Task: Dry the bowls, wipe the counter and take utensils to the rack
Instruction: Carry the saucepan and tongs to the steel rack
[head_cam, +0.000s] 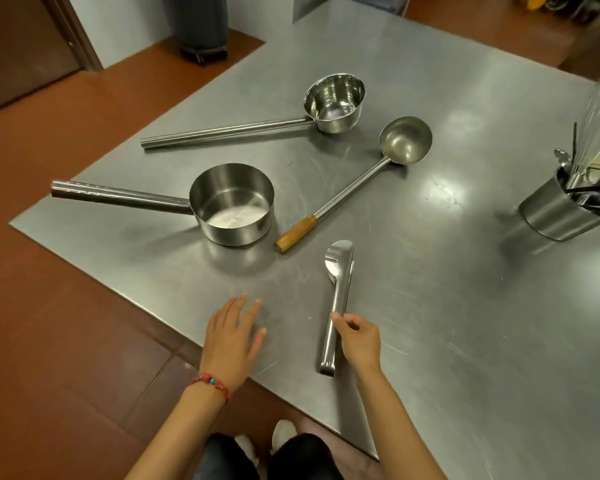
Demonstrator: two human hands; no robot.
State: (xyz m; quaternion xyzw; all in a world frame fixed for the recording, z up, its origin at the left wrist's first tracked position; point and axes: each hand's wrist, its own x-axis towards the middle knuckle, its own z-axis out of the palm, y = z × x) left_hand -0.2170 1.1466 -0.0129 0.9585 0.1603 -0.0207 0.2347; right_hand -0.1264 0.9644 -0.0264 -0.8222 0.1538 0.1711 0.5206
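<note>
Stainless steel formed the counter (447, 306), set over a red-brown tiled floor. The tongs (338, 303) were laid near the front edge, at about six o'clock from the counter's middle, closed end toward the person. They were touched at mid-handle by the right hand (357, 341), whose grip was curled round them in a pinch. The left hand (232, 337) was held flat at seven o'clock, its grip spread and holding nothing.

A wooden-handled ladle (404, 142) was seen at twelve o'clock, a spouted dipper (335, 102) at eleven, and a straight-sided pan (232, 206) at nine. A utensil holder (548, 216) stood at three o'clock.

The utensil-carrying step was judged to be in hand. For the next move, the tongs would need to be firmly clasped, lifted and carried away.
</note>
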